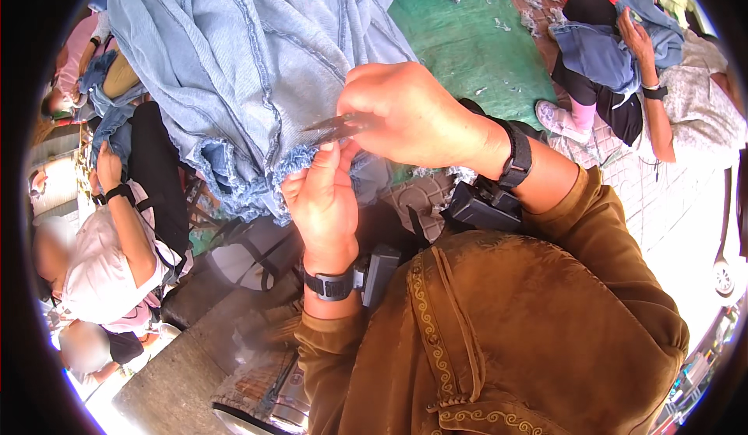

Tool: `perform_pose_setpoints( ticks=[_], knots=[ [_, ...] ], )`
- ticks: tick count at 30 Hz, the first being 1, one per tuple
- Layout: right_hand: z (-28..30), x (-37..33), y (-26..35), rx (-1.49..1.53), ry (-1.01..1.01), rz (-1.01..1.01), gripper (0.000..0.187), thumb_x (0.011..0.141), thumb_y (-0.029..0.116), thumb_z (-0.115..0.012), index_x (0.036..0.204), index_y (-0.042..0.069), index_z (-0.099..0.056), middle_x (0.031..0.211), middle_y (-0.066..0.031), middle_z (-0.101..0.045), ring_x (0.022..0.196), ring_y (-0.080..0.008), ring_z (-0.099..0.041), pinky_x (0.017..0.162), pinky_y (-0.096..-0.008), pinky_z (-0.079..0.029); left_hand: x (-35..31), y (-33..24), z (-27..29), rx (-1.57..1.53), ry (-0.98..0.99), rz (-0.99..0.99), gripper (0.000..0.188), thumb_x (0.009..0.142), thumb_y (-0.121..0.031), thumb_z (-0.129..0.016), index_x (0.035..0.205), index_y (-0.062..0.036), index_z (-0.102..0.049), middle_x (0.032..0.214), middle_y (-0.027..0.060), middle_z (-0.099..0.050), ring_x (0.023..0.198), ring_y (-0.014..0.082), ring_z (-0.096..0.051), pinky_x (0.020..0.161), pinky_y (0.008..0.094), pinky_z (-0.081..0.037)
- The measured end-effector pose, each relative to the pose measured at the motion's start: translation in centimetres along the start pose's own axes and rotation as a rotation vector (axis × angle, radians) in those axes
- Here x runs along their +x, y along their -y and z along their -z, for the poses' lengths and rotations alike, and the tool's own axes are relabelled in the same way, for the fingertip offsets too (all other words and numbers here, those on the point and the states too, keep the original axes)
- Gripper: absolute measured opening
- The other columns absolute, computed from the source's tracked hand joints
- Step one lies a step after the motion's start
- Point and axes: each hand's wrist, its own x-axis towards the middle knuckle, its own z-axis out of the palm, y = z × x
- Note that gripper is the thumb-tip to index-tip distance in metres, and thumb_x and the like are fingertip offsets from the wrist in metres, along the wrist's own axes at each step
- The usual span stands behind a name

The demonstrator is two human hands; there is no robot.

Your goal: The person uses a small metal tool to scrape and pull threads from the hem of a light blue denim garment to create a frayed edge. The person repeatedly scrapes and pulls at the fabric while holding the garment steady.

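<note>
A large light-blue denim garment (pixel 234 61) with dark raised seams spreads out in front of me, its frayed hem (pixel 226 182) toward me. My left hand (pixel 326 209) is closed on that hem, pinching the fringe between thumb and fingers. Just above it, my right hand (pixel 413 111) grips a pair of dark metal thread snips (pixel 326 129). Their pointed blades aim left, close over the fringe beside my left thumb. Whether the blades touch the threads I cannot tell. Most of the snips' handle is hidden inside my right fist.
A green ground sheet (pixel 475 45) strewn with light-blue scraps lies beyond the garment. People with denim sit nearby: one in a white top (pixel 109 271) at left, another in a grey top (pixel 705 100) at far right. Below left is a grey slab (pixel 179 373).
</note>
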Motion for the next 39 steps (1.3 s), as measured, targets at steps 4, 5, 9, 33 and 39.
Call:
perform_pose_setpoints(
  ticks=[4,5,9,33,39],
  knots=[
    [0.6,-0.4,-0.9,0.204,0.117,-0.122,0.007,0.079,0.006,-0.061,0.081,0.000,-0.060,0.070,-0.0051,-0.058,0.066,-0.0129,-0.054,0.060,-0.0282,-0.044,-0.2,0.3,0.6,0.030,-0.020,0.012,0.016,0.090,-0.009,-0.056,0.094,0.0042,-0.064,0.099,0.0162,-0.065,0.090,0.0266,-0.064,0.087,0.0440,-0.049],
    [0.8,-0.6,-1.0,0.280,0.154,-0.185,0.007,0.080,0.007,-0.060,0.082,0.000,-0.059,0.070,-0.0040,-0.058,0.066,-0.0106,-0.053,0.060,-0.0276,-0.043,-0.3,0.4,0.7,0.036,-0.020,0.015,0.016,0.090,-0.009,-0.056,0.093,0.0042,-0.064,0.098,0.0162,-0.065,0.088,0.0268,-0.065,0.086,0.0443,-0.050],
    [0.5,-0.9,-1.5,0.360,0.149,-0.223,0.017,0.077,0.013,-0.061,0.077,-0.003,-0.057,0.060,-0.0146,-0.051,0.053,-0.0159,-0.046,0.053,-0.0312,-0.040,-0.4,0.3,0.4,0.075,-0.066,0.030,0.016,0.088,-0.009,-0.059,0.081,0.0034,-0.066,0.088,0.0159,-0.066,0.085,0.0282,-0.065,0.083,0.0442,-0.051],
    [0.3,-1.2,-1.2,0.274,0.060,-0.159,0.014,0.064,0.009,-0.063,0.072,0.000,-0.056,0.064,-0.0142,-0.052,0.058,-0.0290,-0.051,0.053,-0.0361,-0.040,-0.3,0.6,0.4,0.060,-0.041,0.075,0.016,0.089,-0.010,-0.058,0.094,0.0044,-0.064,0.097,0.0149,-0.066,0.088,0.0248,-0.064,0.085,0.0416,-0.051],
    [0.3,-1.2,-0.9,0.239,0.059,-0.174,0.014,0.063,0.008,-0.062,0.072,-0.001,-0.055,0.063,-0.0134,-0.050,0.058,-0.0277,-0.050,0.052,-0.0344,-0.039,-0.3,0.7,-0.5,-0.015,-0.107,0.122,0.012,0.086,-0.009,-0.065,0.084,0.0033,-0.066,0.093,0.0119,-0.065,0.083,0.0195,-0.062,0.081,0.0373,-0.052]
  ],
)
